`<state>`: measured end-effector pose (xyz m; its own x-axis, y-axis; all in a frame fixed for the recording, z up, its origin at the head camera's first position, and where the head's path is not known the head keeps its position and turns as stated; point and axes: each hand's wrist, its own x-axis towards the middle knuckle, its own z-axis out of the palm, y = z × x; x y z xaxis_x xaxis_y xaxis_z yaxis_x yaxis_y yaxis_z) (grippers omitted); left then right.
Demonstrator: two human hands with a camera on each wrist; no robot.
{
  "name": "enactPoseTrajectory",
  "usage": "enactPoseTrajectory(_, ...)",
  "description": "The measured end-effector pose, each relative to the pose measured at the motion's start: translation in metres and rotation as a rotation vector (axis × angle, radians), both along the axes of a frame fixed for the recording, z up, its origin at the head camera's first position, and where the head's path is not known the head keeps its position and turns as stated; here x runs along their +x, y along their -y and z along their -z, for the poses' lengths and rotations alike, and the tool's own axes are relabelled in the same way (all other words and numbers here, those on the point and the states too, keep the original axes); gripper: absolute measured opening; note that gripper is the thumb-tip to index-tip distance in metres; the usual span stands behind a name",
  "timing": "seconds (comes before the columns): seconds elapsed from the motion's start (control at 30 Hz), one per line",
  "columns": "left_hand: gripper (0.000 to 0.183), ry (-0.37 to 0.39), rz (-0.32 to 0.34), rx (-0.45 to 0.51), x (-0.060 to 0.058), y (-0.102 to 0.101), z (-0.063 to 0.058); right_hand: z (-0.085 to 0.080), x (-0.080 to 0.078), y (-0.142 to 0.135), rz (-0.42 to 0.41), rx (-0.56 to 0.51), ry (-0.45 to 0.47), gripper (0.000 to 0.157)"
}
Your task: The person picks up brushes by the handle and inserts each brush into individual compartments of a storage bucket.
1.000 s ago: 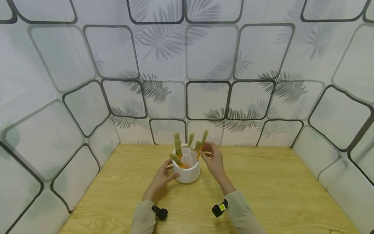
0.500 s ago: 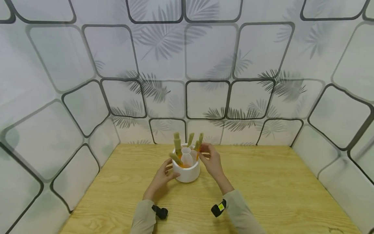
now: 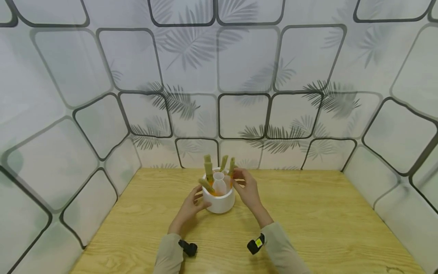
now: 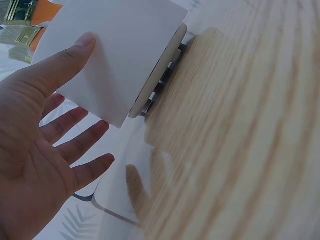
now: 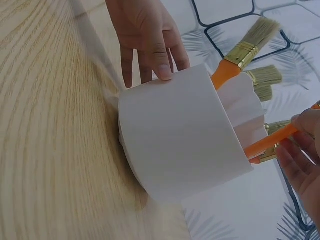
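A white round holder (image 3: 220, 205) stands upright on the table in the head view, with a pale ribbed insert (image 3: 219, 184) inside. Several paintbrushes (image 3: 208, 171) with orange handles stand in it, bristles up. My right hand (image 3: 249, 190) pinches one paintbrush (image 5: 272, 141) by its orange handle at the holder's right side; the handle's lower end is inside the rim, and its tip is hidden. At the holder's left, my left hand (image 3: 188, 208) touches the white wall with the thumb. In the left wrist view its other fingers (image 4: 82, 145) spread loosely, mostly straight.
The wooden table (image 3: 308, 220) extends on both sides of the holder and in front of it. Patterned cloth walls (image 3: 244, 118) enclose it at the back, left and right. Black cameras (image 3: 188, 248) are strapped to both wrists.
My right hand has lowered the paintbrush into the holder and shifted it slightly left; its bristles now stand lower and more upright. My left hand has stayed at the holder.
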<state>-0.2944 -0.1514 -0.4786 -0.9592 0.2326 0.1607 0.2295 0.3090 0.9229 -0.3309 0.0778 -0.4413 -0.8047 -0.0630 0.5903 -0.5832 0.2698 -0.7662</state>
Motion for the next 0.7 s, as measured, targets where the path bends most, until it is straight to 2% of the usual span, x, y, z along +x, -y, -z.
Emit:
enactPoseTrajectory(0.17,0.074,-0.003,-0.008,0.000,-0.001,0.000,0.001,0.000,0.001,0.001,-0.001,0.002,-0.020,0.030)
enactPoseTrajectory(0.33,0.073,-0.015,-0.017,0.000,-0.001,0.000,0.001,-0.015,0.015,0.004,0.004,0.027,-0.016,0.029)
enactPoseTrajectory(0.4,0.073,-0.015,-0.018,0.000,-0.001,0.000,0.001,-0.013,0.014,0.003,0.010,0.045,-0.015,0.029)
enactPoseTrajectory(0.53,0.073,-0.016,-0.017,0.000,-0.001,0.000,0.000,0.004,0.000,0.001,0.009,0.041,-0.037,0.028)
enactPoseTrajectory(0.7,0.074,-0.014,-0.005,-0.002,-0.001,0.001,0.001,0.008,0.002,0.002,0.014,0.056,-0.033,0.032)
